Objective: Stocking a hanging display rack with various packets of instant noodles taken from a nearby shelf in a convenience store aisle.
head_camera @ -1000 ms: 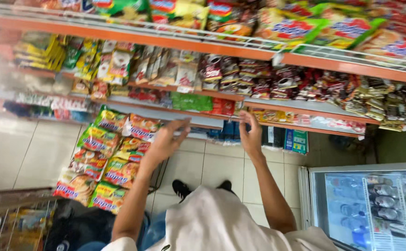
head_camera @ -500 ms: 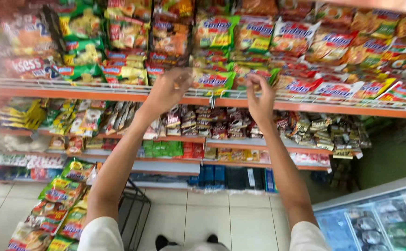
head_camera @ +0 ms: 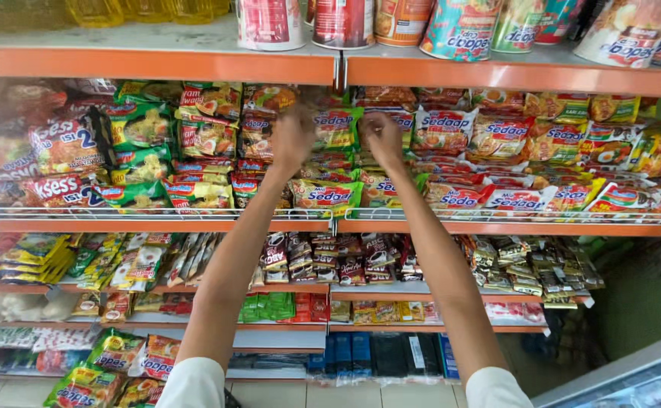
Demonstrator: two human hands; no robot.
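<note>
Orange-edged shelves (head_camera: 156, 66) fill the frame, and both your arms reach up from the bottom edge to the second shelf from the top, at centre frame. Your left hand (head_camera: 292, 140) is raised with its back to the camera, fingers curled forward into the stacked noodle packets (head_camera: 335, 128) at upper centre. Your right hand (head_camera: 382, 140) sits just beside it, knuckles outward, fingers bent into the same stack. The grip of each hand is partly closed, but the fingertips are hidden behind the hands and blurred, so you cannot tell whether either has a packet pinched or only touches the fronts.

The green and white packets lie between and just below the two hands, stacked flat behind a wire rail (head_camera: 496, 215) along the shelf front. More packets of the same kind run to the right (head_camera: 496, 136), and red and green ones sit to the left (head_camera: 202, 136).

Above, at the top of the frame, printed cans (head_camera: 343, 21) stand on the top shelf, with yellow bottles (head_camera: 119, 11) at upper left. Below the hands, small sachets (head_camera: 323, 261) hang in rows at mid frame. A rack of snack bags (head_camera: 119, 363) shows at lower left.
</note>
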